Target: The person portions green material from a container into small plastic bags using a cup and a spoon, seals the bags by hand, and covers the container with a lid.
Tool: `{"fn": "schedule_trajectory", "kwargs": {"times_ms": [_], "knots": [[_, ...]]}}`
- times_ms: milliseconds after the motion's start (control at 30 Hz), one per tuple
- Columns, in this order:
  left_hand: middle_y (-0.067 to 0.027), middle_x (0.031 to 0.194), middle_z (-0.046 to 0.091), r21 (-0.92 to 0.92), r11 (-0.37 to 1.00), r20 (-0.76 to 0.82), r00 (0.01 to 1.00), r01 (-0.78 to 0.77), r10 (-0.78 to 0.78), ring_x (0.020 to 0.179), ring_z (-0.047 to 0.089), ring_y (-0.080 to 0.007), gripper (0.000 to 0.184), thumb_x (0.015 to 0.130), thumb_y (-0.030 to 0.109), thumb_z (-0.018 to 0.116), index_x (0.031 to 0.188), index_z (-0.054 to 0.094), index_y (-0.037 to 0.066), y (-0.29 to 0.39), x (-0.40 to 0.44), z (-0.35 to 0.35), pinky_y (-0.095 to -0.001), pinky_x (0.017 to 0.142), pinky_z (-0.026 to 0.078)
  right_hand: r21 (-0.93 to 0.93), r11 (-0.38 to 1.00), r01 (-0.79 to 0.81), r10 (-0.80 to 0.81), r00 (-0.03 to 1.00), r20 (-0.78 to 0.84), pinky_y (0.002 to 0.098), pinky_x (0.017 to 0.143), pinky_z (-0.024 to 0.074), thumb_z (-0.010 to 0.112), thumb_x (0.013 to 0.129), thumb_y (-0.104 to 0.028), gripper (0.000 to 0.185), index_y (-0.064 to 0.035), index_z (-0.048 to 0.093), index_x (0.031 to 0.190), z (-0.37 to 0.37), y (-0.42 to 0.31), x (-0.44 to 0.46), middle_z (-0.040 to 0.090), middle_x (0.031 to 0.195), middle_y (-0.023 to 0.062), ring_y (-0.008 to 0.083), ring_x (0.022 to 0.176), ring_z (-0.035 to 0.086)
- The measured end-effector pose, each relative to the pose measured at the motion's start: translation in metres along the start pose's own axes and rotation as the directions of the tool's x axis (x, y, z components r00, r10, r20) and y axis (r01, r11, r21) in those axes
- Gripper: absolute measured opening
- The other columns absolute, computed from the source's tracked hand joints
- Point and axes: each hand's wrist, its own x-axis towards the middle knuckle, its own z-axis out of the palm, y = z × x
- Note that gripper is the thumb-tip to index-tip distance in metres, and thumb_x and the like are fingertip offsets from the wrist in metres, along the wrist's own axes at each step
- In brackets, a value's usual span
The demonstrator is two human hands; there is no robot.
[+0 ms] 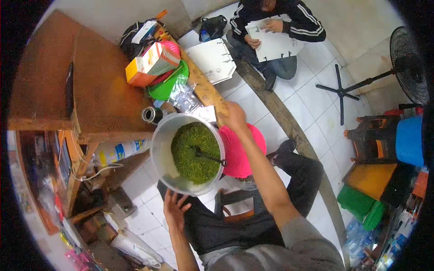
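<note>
A white plastic tub [159, 156] holds a heap of chopped green leaves [192, 144]. A black-handled scoop or spoon [209, 156] stands in the leaves, its handle resting toward the rim. My left hand [175, 210] is just below the tub's near side, fingers spread, holding nothing visible; whether the fingertips touch the tub I cannot tell. My right hand [236, 116] is at the near end of a wooden bench [205, 88], above the rim of a pink basket [237, 153]. Its fingers blend with the wood, so their grip is unclear.
A brown wooden cabinet [97, 86] stands at left. Boxes [153, 63], a green lid [168, 83], plastic packets [183, 97] and a jar [149, 115] crowd the bench. Across it sits another person holding white sheets [275, 40]. A fan [404, 67] and stools [375, 140] are right.
</note>
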Motion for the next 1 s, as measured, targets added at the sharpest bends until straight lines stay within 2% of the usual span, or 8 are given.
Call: {"fn": "schedule_trajectory", "kwargs": {"times_ms": [67,200,333,400,533,733,867,1000], "knots": [[-0.0161,0.155,0.046,-0.009,1.0,-0.041,0.999,-0.002,0.001,0.122,0.063,-0.0334,0.075,0.101,0.049,0.053,0.161,0.028,0.011,0.001,-0.015,-0.007,-0.037,0.077,0.063,-0.051,0.988,0.143,-0.143,0.99,0.01,0.0478,0.09,0.0546,0.084,0.077,-0.022,0.053,-0.0032,0.065,0.123,0.022,-0.015,0.035,0.071,0.102,0.0207,0.0403,0.099,0.069],[-0.0158,0.151,0.05,0.0,1.0,-0.16,0.987,-0.014,0.014,0.121,0.064,-0.0325,0.07,0.102,0.046,0.055,0.157,0.035,0.009,0.0,-0.035,-0.023,-0.036,0.076,0.063,-0.21,0.965,0.154,-0.014,0.836,0.548,0.049,0.086,0.0546,0.086,0.073,-0.026,0.054,-0.0058,0.068,0.12,0.042,-0.008,0.061,0.071,0.095,0.0193,0.0442,0.093,0.068],[-0.0142,0.128,0.065,0.191,0.98,-0.212,0.977,0.053,-0.011,0.105,0.071,-0.0256,0.057,0.103,0.043,0.055,0.143,0.05,0.002,-0.013,-0.047,-0.017,-0.0332,0.071,0.061,0.352,0.932,-0.089,0.016,0.979,0.205,0.0371,0.062,0.0552,0.082,0.08,-0.014,0.021,-0.0009,0.073,0.094,0.031,0.037,0.05,0.071,0.074,0.0133,0.0258,0.064,0.069],[-0.0131,0.116,0.07,0.126,0.988,-0.211,0.976,0.088,-0.06,0.098,0.072,-0.0241,0.044,0.104,0.034,0.055,0.131,0.059,-0.001,-0.019,-0.053,0.01,-0.0318,0.069,0.06,0.387,0.899,-0.204,0.093,0.954,0.285,0.0302,0.066,0.0535,0.077,0.086,-0.008,0.014,0.0001,0.072,0.097,-0.032,0.038,0.035,0.07,0.078,0.0062,0.0136,0.071,0.065],[-0.0119,0.112,0.072,0.23,0.958,0.201,0.955,0.169,-0.217,0.098,0.071,-0.0201,0.034,0.106,0.025,0.057,0.126,0.066,-0.001,-0.049,-0.053,0.058,-0.0329,0.075,0.059,0.639,0.637,-0.432,0.335,0.901,0.274,0.0256,0.066,0.0464,0.072,0.092,-0.006,0.005,-0.0012,0.069,0.093,-0.167,0.013,-0.043,0.066,0.086,0.0007,0.0087,0.075,0.058],[-0.0124,0.133,0.064,-0.11,0.976,0.549,0.83,0.186,-0.097,0.114,0.063,-0.0178,0.046,0.107,0.03,0.057,0.14,0.057,-0.002,-0.034,-0.046,0.16,-0.0349,0.086,0.058,0.574,0.596,-0.562,0.447,0.825,0.345,0.0199,0.066,0.0407,0.067,0.094,-0.002,0.003,-0.0025,0.068,0.091,-0.277,-0.057,-0.171,0.064,0.085,-0.0039,0.0043,0.073,0.054],[-0.0018,0.089,0.072,0.153,0.981,0.527,0.85,-0.122,0.024,0.078,0.066,-0.0098,0.019,0.099,0.015,0.071,0.111,0.074,0.0,-0.015,-0.065,0.167,-0.0279,0.074,0.057,0.646,0.53,-0.548,0.42,0.832,0.362,0.0193,0.067,0.043,0.067,0.094,-0.001,0.002,-0.0014,0.069,0.095,-0.311,-0.087,-0.203,0.063,0.082,-0.003,0.0055,0.074,0.058],[-0.004,0.088,0.072,0.196,0.967,0.548,0.836,-0.162,0.029,0.076,0.067,-0.011,0.017,0.098,0.013,0.071,0.107,0.075,-0.001,-0.004,-0.092,0.146,-0.0273,0.069,0.057,0.682,0.524,-0.511,0.381,0.856,0.349,0.0205,0.072,0.0474,0.07,0.091,0.001,0.008,-0.0007,0.069,0.099,-0.309,-0.102,-0.22,0.063,0.081,-0.0023,0.0066,0.076,0.06]]}}
